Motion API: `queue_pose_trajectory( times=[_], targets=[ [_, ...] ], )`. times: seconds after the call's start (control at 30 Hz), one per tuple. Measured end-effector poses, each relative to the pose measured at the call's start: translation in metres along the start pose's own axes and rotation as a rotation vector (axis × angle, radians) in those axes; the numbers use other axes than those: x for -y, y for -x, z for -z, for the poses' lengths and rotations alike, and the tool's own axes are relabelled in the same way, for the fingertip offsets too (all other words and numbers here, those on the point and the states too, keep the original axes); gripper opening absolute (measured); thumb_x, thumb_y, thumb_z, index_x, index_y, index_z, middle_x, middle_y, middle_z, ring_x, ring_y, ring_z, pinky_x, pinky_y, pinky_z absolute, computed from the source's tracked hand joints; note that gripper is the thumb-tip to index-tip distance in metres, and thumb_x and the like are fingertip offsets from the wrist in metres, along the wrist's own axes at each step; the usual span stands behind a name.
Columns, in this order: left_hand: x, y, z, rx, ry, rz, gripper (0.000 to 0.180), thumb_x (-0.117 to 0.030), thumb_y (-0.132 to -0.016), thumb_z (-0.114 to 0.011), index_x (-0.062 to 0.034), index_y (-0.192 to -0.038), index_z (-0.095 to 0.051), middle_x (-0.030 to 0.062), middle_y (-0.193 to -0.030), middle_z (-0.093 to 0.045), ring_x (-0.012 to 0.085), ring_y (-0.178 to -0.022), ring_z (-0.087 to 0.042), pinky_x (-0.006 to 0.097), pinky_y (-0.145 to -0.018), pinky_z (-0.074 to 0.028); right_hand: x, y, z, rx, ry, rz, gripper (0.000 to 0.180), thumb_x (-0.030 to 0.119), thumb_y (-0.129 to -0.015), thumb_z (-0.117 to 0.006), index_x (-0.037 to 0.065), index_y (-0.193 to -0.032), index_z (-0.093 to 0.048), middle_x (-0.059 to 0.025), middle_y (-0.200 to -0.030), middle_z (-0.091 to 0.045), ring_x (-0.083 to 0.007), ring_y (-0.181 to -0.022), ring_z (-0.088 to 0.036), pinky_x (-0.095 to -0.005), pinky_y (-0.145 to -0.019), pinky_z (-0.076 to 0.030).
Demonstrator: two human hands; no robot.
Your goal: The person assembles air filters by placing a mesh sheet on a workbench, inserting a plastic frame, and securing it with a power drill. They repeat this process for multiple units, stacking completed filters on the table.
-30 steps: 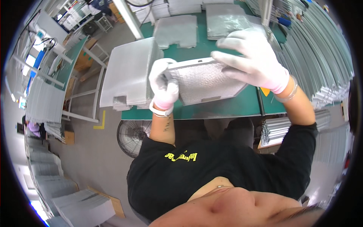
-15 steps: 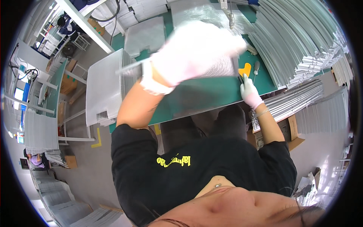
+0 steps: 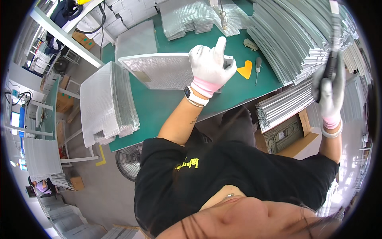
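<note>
A flat silver mesh filter panel lies on the green table. My left hand, in a white glove, grips the panel's right end, with one finger pointing up. My right hand, also gloved, is raised at the far right and closed around a long thin metal strip that runs up to the top edge. An orange scraper and a small screwdriver lie on the table just right of my left hand.
A tall stack of mesh panels stands at the table's left end, with more mesh sheets at the back. Piled metal strips fill the right side. A cardboard box and a fan sit below the table.
The panel has gone from held in both hands to lying flat on the table under my left hand. My right hand left the scraper's side and rose to the right with a metal strip.
</note>
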State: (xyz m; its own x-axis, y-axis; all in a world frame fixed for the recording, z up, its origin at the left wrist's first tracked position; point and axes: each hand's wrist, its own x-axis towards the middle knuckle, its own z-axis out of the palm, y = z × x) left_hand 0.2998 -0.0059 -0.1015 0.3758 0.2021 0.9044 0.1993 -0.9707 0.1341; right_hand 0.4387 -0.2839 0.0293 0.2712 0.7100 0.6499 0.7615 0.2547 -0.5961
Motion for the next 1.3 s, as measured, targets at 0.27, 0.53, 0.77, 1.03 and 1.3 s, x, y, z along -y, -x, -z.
queue_pose_trajectory(
  times=[0.27,0.53,0.77,1.03,1.3],
  targets=[
    [0.001,-0.004,-0.010,0.006,-0.003,0.022,0.068,-0.032,-0.066,-0.079,-0.0036,-0.126,-0.062,0.0036,-0.071,-0.052,0.0239,-0.075,-0.054,0.040,-0.087,-0.040,0.000,0.015,-0.036,0.481,0.561,-0.148,0.055,0.002,-0.092,-0.058,0.004,-0.146,-0.047,-0.0220,-0.129,-0.063,-0.0370,-0.108,-0.066,-0.0409,-0.092,-0.053],
    [0.000,-0.006,-0.006,0.036,-0.001,0.038,0.068,-0.032,-0.065,-0.079,-0.0049,-0.126,-0.063,0.0031,-0.070,-0.052,0.0241,-0.075,-0.054,0.041,-0.087,-0.041,-0.017,0.024,-0.048,0.335,0.496,-0.179,0.057,0.007,-0.095,-0.053,0.008,-0.151,-0.041,-0.0254,-0.108,-0.067,-0.0404,-0.081,-0.066,-0.0455,-0.074,-0.052],
    [-0.003,-0.001,0.001,0.000,0.011,-0.019,0.063,-0.031,-0.066,-0.081,-0.0060,-0.122,-0.065,0.0040,-0.074,-0.053,0.0235,-0.075,-0.054,0.042,-0.084,-0.042,-0.109,0.070,-0.093,0.415,0.423,-0.377,0.055,0.013,-0.095,-0.053,0.017,-0.149,-0.045,-0.0240,-0.100,-0.067,-0.0408,-0.086,-0.065,-0.0472,-0.079,-0.052],
    [-0.012,0.006,0.028,0.104,-0.054,-0.051,0.044,-0.035,-0.070,-0.081,-0.0123,-0.104,-0.067,0.0026,-0.086,-0.060,0.0231,-0.076,-0.056,0.039,-0.076,-0.041,-0.099,-0.110,-0.148,-0.349,0.486,0.361,0.053,0.024,-0.094,-0.065,0.000,-0.138,-0.048,-0.0248,-0.124,-0.056,-0.0362,-0.112,-0.059,-0.0473,-0.100,-0.047],
    [-0.015,-0.001,0.015,0.033,0.001,-0.008,0.023,-0.030,-0.068,-0.080,-0.0143,-0.073,-0.064,-0.0008,-0.063,-0.051,0.0219,-0.062,-0.053,0.039,-0.071,-0.039,0.008,-0.289,-0.126,-0.194,-0.268,0.342,0.046,0.017,-0.090,-0.064,-0.002,-0.129,-0.048,-0.0100,-0.101,-0.063,-0.0166,-0.089,-0.061,-0.0308,-0.078,-0.052]
  ],
)
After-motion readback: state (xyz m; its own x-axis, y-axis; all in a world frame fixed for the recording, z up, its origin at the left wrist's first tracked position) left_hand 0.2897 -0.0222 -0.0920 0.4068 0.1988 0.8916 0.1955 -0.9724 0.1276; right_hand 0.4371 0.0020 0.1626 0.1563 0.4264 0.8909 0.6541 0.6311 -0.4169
